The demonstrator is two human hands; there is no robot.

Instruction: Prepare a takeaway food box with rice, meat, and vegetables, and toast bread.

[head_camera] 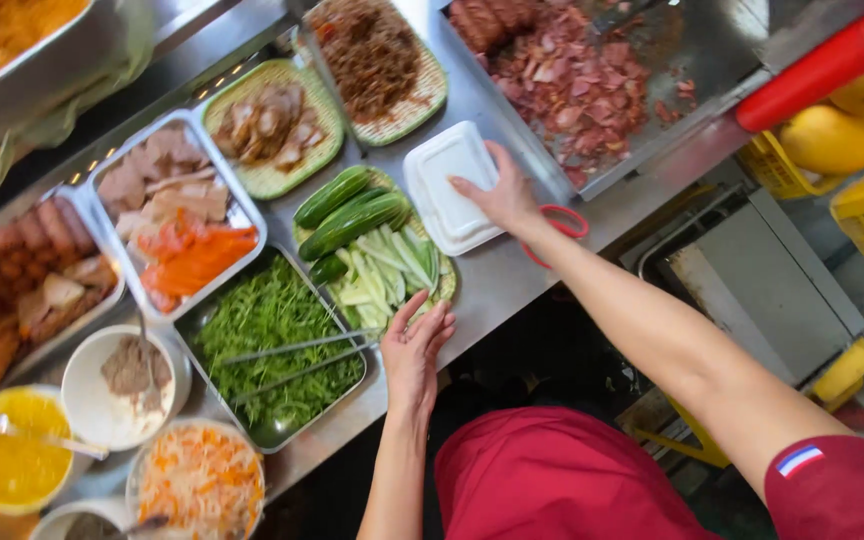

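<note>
My right hand (500,196) rests flat on the lid of a closed white foam box (444,180) on the steel counter (497,275). My left hand (414,348) lies at the counter's near edge, fingers together, touching the rim of a woven tray (446,287) that holds whole cucumbers (352,215) and cucumber slices (382,275). It holds nothing. A red rubber band (564,222) lies under my right wrist.
Metal trays hold green herbs with tongs (277,345), sliced meat and carrot (177,205), and sausages (22,280). Woven trays carry sliced meat (272,125) and shredded meat (377,60). Bowls of sauce, powder and slaw stand at the lower left. Chopped meat (577,85) covers the griddle.
</note>
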